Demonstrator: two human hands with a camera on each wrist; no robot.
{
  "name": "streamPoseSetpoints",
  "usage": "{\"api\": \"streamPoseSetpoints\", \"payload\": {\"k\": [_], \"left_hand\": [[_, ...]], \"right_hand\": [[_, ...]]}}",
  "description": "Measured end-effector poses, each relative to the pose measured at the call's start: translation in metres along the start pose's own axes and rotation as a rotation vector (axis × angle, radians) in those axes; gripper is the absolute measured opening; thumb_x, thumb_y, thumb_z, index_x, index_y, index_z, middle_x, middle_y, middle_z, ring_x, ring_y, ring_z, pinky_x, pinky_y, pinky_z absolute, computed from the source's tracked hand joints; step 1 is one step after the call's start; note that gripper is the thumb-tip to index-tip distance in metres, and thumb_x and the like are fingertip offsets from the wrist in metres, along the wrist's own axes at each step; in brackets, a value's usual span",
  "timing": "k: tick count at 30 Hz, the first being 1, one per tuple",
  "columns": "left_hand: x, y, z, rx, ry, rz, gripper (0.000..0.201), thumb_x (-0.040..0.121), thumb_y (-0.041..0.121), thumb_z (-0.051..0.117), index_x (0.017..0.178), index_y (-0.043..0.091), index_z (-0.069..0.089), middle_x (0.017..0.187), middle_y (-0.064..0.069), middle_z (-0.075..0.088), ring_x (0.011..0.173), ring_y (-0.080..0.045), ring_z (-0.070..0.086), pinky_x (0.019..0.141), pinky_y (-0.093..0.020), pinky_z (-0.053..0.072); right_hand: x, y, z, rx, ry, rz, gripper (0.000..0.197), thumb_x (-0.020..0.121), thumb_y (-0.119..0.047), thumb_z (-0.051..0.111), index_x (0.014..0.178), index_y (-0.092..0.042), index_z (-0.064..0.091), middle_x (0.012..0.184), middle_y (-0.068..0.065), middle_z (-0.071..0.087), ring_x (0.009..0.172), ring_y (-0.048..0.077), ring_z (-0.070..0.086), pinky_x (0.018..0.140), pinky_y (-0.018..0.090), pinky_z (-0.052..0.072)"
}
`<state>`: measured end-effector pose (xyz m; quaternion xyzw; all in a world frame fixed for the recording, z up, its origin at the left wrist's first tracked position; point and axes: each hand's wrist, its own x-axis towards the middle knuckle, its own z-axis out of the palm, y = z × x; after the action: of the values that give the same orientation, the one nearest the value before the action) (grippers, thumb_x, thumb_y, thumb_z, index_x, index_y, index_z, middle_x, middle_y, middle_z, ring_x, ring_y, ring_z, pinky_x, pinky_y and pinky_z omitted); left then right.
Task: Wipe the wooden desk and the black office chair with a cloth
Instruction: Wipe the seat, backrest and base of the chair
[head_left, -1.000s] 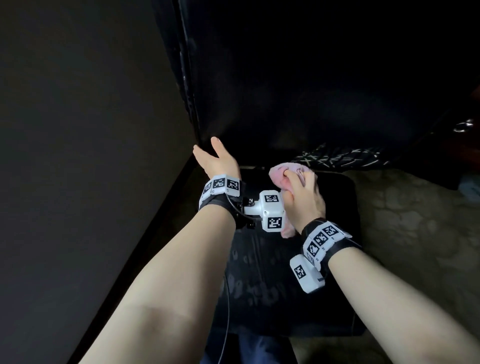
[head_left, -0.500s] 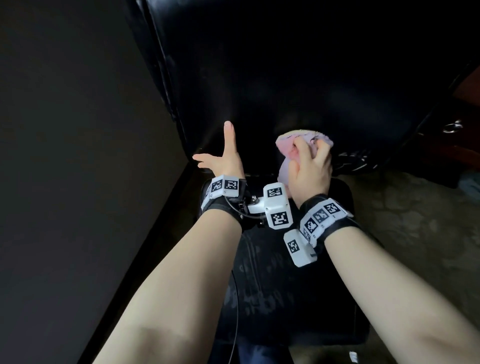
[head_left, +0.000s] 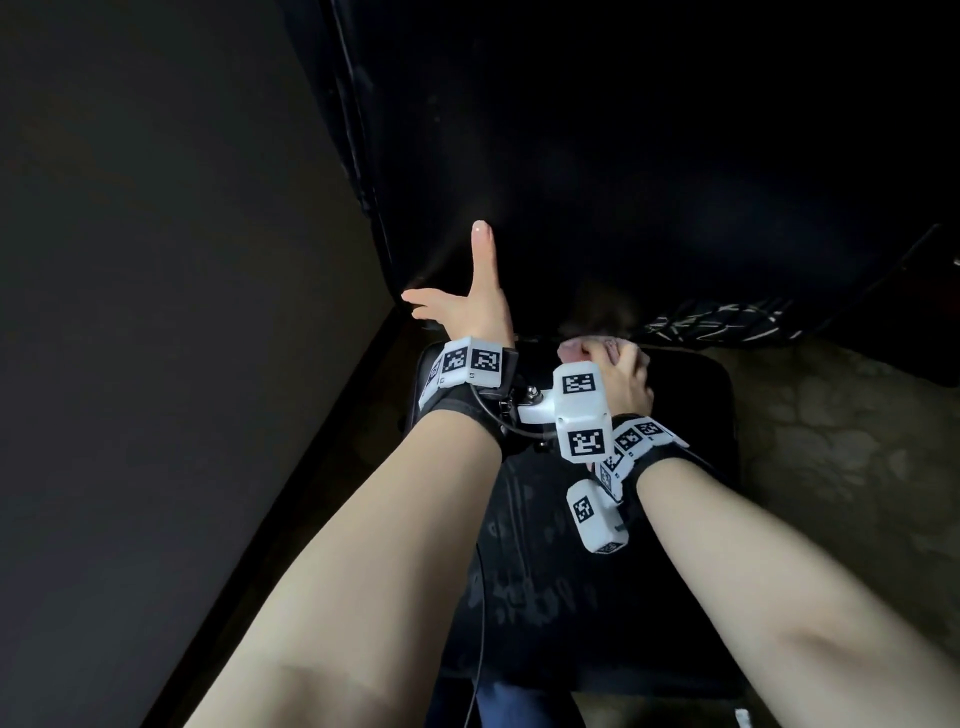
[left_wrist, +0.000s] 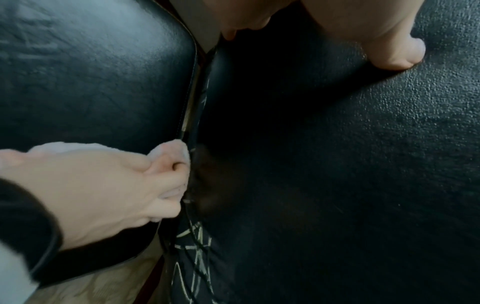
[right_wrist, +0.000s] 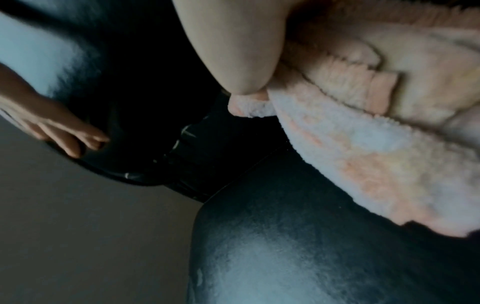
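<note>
Down from the backrest comes the right hand since half a second ago, from up on the black leather to the crease where the office chair's backrest meets the seat; the left hand has kept its place at the backrest's left edge. That left hand is spread, thumb pointing up and fingers flat against the leather, seemingly steadying the chair. The right hand's fingers are curled round a bunched pink fleece cloth, pushing it into the gap. Soft and light, the cloth should squash readily into the seam, and is best kept wadded in the palm so no loose tail drags. The grained leather looks smooth and slightly slick, so the cloth will likely glide, while the chair may swivel or roll under pressure, making a brace at the backrest's edge sensible. A patterned dark fabric shows through the gap. No wooden desk can be made out.
</note>
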<state>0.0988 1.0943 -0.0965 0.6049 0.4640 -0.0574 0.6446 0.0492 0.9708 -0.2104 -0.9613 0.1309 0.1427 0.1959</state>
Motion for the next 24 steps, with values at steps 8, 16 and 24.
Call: {"api": "streamPoseSetpoints", "payload": {"k": [8,16,24], "left_hand": [[-0.031,0.012,0.011,-0.047,0.038,-0.114,0.102,0.080,0.077,0.038,0.152,0.018,-0.004,0.160,-0.003,0.004,0.145,-0.029,0.013,0.116,-0.046,0.005],[-0.056,0.014,0.040,-0.085,-0.024,-0.198,0.109,0.075,0.080,0.043,0.151,0.022,-0.007,0.159,-0.005,0.006,0.144,-0.030,0.015,0.117,-0.049,0.010],[-0.048,0.015,0.037,-0.017,-0.016,-0.167,0.111,0.070,0.082,0.047,0.152,0.021,0.007,0.155,-0.004,0.024,0.139,-0.033,0.027,0.114,-0.050,0.022]], "right_hand": [[-0.038,0.017,-0.052,0.214,0.155,-0.119,0.039,0.090,-0.029,0.048,0.129,-0.024,0.047,0.136,0.006,0.033,0.114,0.028,0.045,0.095,0.043,0.042],[-0.024,0.028,-0.084,0.208,0.698,-0.269,0.041,0.079,-0.009,0.054,0.118,-0.019,0.047,0.123,0.015,0.034,0.096,0.042,0.057,0.079,0.045,0.052],[0.009,0.023,-0.079,0.113,0.660,-0.232,0.042,0.078,-0.013,0.045,0.118,-0.022,0.050,0.121,0.019,0.044,0.094,0.043,0.057,0.078,0.051,0.050]]}}
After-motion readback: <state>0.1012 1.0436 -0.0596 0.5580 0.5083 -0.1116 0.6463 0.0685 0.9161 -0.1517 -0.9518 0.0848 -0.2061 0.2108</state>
